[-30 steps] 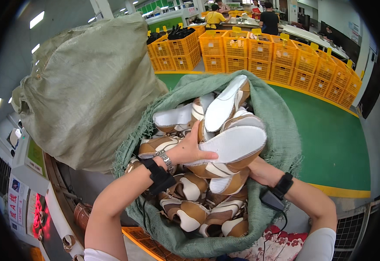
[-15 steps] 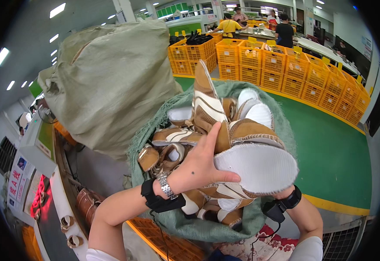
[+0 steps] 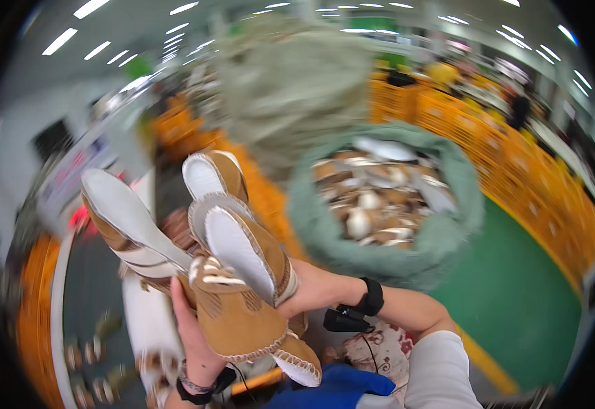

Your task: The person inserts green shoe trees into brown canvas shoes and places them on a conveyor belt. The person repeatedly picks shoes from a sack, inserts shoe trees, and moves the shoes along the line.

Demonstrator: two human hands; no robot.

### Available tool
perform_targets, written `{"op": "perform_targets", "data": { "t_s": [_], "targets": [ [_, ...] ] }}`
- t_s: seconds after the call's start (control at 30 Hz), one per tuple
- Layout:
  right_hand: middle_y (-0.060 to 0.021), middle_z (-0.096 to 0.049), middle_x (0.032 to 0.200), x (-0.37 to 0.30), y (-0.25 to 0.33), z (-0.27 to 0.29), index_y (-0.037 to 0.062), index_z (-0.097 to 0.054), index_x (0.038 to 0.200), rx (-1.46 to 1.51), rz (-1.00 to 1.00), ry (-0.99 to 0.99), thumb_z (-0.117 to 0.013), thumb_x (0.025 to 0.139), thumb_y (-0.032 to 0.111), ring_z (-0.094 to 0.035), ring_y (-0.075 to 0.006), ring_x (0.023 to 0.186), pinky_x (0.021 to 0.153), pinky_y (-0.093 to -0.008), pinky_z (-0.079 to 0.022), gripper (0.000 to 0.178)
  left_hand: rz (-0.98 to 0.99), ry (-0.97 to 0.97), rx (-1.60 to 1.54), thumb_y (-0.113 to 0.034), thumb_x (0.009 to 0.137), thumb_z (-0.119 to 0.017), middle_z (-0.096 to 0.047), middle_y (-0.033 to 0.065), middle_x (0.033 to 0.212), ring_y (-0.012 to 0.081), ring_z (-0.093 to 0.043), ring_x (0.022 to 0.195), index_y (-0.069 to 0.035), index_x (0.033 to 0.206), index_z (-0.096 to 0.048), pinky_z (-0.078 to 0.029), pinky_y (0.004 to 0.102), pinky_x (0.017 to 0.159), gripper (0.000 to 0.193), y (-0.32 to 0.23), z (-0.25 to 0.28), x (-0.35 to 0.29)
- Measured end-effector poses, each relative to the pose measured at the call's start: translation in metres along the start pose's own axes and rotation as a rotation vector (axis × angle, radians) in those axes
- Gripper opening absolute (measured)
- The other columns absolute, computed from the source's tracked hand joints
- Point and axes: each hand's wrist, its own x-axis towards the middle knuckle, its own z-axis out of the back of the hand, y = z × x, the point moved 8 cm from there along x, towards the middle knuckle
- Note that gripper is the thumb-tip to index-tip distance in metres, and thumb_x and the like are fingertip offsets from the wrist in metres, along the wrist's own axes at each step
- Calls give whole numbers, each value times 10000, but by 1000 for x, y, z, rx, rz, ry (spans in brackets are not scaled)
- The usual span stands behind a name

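A bunch of tan-and-white shoe uppers (image 3: 239, 310) with pale stitched-on bottoms is held up between my two hands. My left hand (image 3: 198, 344) closes round the lower left of the bunch, its thumb along one upper. From the other side my right hand (image 3: 314, 286) grips the bunch, its fingers mostly hidden behind the uppers. One upper (image 3: 123, 215) sticks out to the upper left with its white bottom showing. Beyond my right hand stands a green woven sack (image 3: 324, 235), wide at the mouth, filled with more such uppers (image 3: 379, 198).
A dark conveyor belt (image 3: 100, 300) carrying several small shoe pieces runs along the left, beside a white ledge (image 3: 149, 320). A large pale sack (image 3: 297, 88) stands behind the green one. Orange crates (image 3: 502, 157) line the right, past the green floor (image 3: 515, 293).
The view has swung left. Both hands have lifted uppers out of the green sack and carried them left, toward the belt. The background is smeared by motion.
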Motion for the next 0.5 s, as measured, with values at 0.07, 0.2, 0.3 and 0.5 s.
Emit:
{"op": "perform_targets", "data": {
  "t_s": [0.07, 0.2, 0.3, 0.5],
  "targets": [
    [-97, -521, 1264, 25, -20, -91, 8, -376, 1329, -11, -64, 224, -824, 644, 157, -480, -170, 1148, 999, -325, -375, 832, 166, -148, 362, -227, 674, -811, -385, 238, 1342, 318, -433, 1215, 71, 1405, -136, -345, 413, 1029, 1038, 0, 72, -81],
    [-91, -559, 1224, 39, -48, -289, -4, -459, 1278, 37, -238, 730, -804, 677, 161, -522, -168, 1108, 966, -324, -411, 713, 642, -460, 465, -389, 561, -864, -365, 264, 1339, 368, -402, 1221, 59, 1414, -141, -334, 410, 1028, 1205, -43, 174, -261],
    [-92, -532, 1265, 9, -55, -439, 0, -449, 1291, 148, -275, 1129, -779, 717, 148, -500, -170, 1151, 988, -324, -395, 679, 827, -747, 726, -436, 548, -860, -377, 263, 1319, 394, -421, 1180, 45, 1419, -136, -352, 411, 1004, 1230, -124, 211, -362],
    [-89, -497, 1305, -81, -78, -621, 22, -399, 1342, 361, -538, 1733, -652, 842, 159, -467, -182, 1194, 1015, -323, -368, 577, 1125, -1250, 952, -382, 587, -849, -373, 259, 1337, 374, -390, 1249, 49, 1415, -145, -325, 389, 1047, 1170, -226, 224, -508]
  ]
}}
